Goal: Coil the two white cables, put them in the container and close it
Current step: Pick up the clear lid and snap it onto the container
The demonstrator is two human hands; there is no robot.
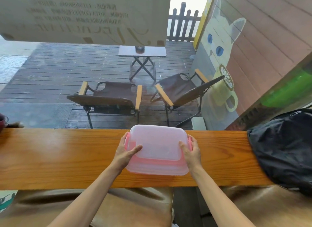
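Observation:
A translucent pink plastic container (157, 150) with its lid on sits in the middle of the wooden counter (59, 157). My left hand (125, 151) presses on its left side, thumb on the lid, fingers over the pink left clasp. My right hand (191, 150) holds the right side the same way, over the right clasp. The lid is cloudy, so what lies inside is hard to make out. No white cable shows outside the container.
A black bag (285, 149) lies on the counter's right end. A dark cup (3, 121) stands at the far left edge. Beyond the window are two folding chairs (109, 98) and a small table (142, 52) on a wet deck.

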